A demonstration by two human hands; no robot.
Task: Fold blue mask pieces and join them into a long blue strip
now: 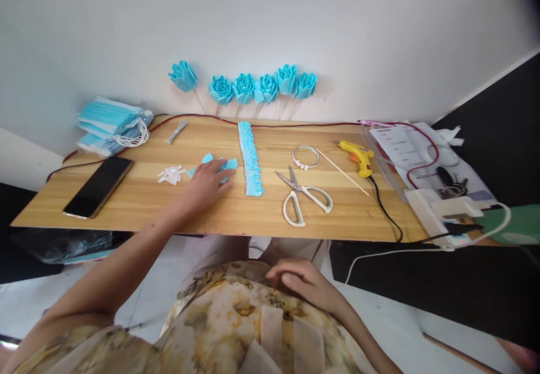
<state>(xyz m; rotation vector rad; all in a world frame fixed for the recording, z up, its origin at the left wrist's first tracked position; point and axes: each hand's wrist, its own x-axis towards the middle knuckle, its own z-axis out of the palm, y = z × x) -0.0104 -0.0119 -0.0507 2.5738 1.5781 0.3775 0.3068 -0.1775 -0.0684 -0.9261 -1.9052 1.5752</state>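
My left hand (206,183) reaches over the wooden table (169,211) and rests, fingers stretched out flat, on small blue fabric pieces (230,164). A little pile of white strips (171,175) lies just left of it, and a long pleated blue strip (251,159) lies just right of it. My right hand (304,281) is down on my lap below the table edge, fingers loosely curled against my patterned clothing, with nothing visible in it.
White-handled scissors (301,194), a coiled white elastic (306,156), a thin wooden stick (342,172) and a yellow glue gun (358,156) lie to the right. A phone (99,186) and stacked blue masks (112,125) sit left. Blue fabric roses (253,88) lean on the wall.
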